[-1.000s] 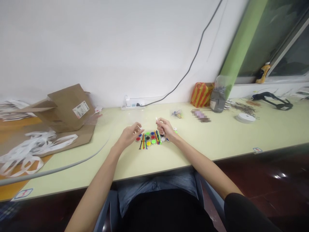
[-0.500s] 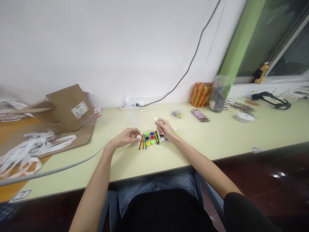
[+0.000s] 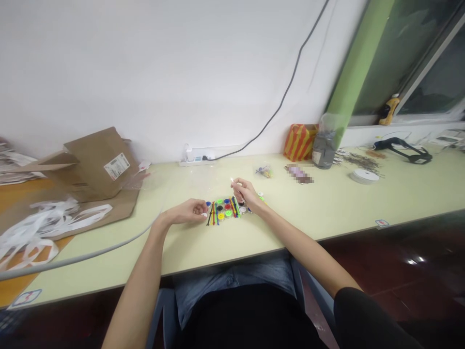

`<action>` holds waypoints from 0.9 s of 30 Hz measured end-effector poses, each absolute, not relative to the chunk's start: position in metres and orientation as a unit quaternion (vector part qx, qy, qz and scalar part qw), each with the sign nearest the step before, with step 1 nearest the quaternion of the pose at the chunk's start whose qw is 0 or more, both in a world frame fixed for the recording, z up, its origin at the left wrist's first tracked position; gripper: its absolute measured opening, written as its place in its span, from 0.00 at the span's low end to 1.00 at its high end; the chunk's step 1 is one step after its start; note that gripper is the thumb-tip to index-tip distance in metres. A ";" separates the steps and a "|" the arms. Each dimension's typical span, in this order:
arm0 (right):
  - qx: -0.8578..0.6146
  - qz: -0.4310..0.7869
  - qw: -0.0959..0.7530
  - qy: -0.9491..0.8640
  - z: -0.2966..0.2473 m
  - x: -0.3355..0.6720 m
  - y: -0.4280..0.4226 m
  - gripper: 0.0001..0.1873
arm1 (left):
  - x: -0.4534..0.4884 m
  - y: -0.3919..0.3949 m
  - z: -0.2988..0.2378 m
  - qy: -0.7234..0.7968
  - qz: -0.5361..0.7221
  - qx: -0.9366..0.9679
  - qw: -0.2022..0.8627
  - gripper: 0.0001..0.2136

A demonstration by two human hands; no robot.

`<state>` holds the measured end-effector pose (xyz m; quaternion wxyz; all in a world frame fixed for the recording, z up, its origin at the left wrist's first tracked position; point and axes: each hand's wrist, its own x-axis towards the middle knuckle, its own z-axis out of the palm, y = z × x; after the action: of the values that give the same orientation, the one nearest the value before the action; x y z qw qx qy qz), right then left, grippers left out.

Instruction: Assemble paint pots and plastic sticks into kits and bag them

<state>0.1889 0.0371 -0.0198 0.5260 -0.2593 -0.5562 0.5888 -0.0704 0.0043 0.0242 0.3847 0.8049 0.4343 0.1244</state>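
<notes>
Pinching, L hand (image 3: pixel 189 211): thumb + fingers on white disc (image 3: pixel 204 215); whether disc also rests on table (image 3: pixel 254 235), can't tell.
R hand (image 3: pixel 246 192): thumb + index gripping small white piece (image 3: pixel 232 180), tip pointing up/away; other fingers curled, contents unclear.
Coloured discs (image 3: pixel 227 207): on table btwn hands, i.e. R of L hand, mostly L of R hand.
Coloured sticks (image 3: pixel 213 213): two bundles flanking middle discs, long axes approx. near-to-far; discs + sticks together run L–R.
Nearer hand: L for L bundle; R for R bundle.
</notes>
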 end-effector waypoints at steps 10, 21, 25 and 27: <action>-0.264 0.588 0.523 -0.557 -0.020 0.189 0.037 0.15 | -0.083 0.011 0.015 0.475 0.128 0.758 0.428 0.20; -0.269 0.584 0.519 -0.562 -0.019 0.189 0.037 0.16 | -0.081 0.011 0.013 0.465 0.138 0.726 0.488 0.22; -0.272 0.584 0.520 -0.561 -0.020 0.189 0.037 0.16 | -0.080 0.009 0.015 0.462 0.138 0.730 0.484 0.21; -0.271 0.581 0.522 -0.562 -0.020 0.188 0.036 0.16 | -0.079 0.007 0.017 0.460 0.132 0.737 0.476 0.21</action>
<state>0.1879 0.0364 -0.0201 0.5224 -0.2714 -0.5621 0.5809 -0.0792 0.0073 0.0169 0.4763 0.7374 0.4603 0.1318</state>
